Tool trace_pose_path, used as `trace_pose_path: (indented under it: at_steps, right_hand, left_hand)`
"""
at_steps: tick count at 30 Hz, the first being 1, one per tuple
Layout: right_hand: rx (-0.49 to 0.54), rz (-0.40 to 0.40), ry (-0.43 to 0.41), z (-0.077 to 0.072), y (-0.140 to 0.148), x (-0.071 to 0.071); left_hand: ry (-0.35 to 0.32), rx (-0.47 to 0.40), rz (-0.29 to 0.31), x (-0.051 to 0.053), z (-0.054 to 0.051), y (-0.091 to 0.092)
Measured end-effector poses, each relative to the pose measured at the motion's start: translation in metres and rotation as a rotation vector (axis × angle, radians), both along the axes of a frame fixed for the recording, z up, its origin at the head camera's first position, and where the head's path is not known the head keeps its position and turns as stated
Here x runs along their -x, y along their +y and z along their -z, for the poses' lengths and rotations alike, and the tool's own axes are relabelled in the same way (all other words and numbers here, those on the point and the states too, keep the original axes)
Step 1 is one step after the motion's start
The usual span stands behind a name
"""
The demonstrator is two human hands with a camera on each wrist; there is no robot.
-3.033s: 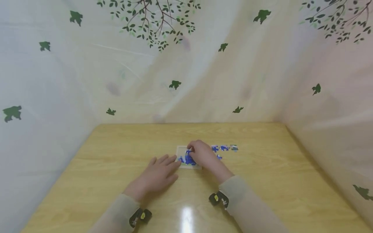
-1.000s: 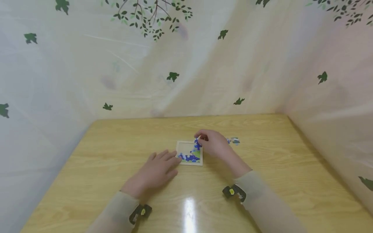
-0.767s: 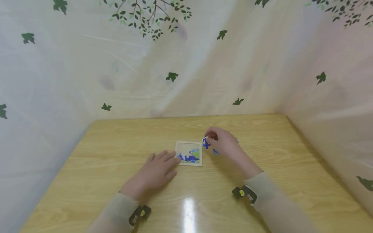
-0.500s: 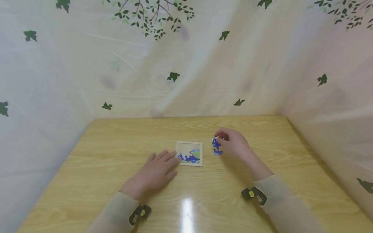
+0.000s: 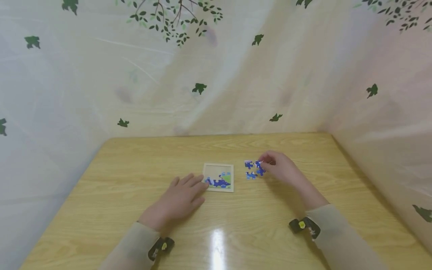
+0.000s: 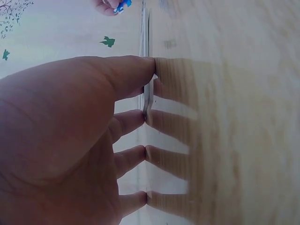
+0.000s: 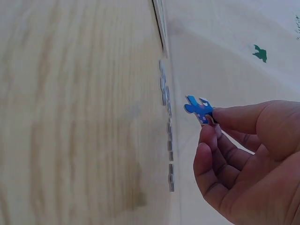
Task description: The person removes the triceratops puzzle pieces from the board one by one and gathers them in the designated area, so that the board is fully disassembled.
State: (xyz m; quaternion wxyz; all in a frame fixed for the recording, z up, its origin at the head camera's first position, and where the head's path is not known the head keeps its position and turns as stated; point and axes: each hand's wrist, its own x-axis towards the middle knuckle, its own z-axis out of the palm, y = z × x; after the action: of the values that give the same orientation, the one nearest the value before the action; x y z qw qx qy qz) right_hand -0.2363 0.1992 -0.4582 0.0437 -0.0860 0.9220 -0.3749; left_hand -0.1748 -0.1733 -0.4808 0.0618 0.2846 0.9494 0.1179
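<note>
A square wooden puzzle tray lies on the table, its lower part filled with blue and green pieces and its upper part bare. My left hand lies spread, palm down, with its fingertips at the tray's left edge. In the left wrist view, the left hand's fingertips touch the tabletop and the tray's edge. Right of the tray, my right hand pinches a blue jigsaw piece between thumb and fingers, above the table. Two loose jigsaw pieces show beside it, one upper and one lower.
A row of loose pieces lies flat on the table in the right wrist view, seen edge-on. The wood-grain table ends at a pale cloth backdrop with green leaf prints. Cloth also hangs at both sides.
My right hand has moved from over the tray to the right, carrying the blue jigsaw piece above the loose ones. The left hand has stayed at the tray's edge.
</note>
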Motion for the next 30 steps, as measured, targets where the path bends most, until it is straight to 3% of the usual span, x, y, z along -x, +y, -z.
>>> trace_pose_path:
  at_steps: [16,30]
  right_hand:
    - [-0.010,-0.072,-0.028,0.001,0.009,0.002]
    - [-0.073,-0.024,-0.067,0.013,0.013,0.003]
  left_hand:
    - [0.002,-0.011,0.015,0.002,-0.001,-0.001]
    - [-0.004,-0.022,0.018,0.000,0.000,-0.002]
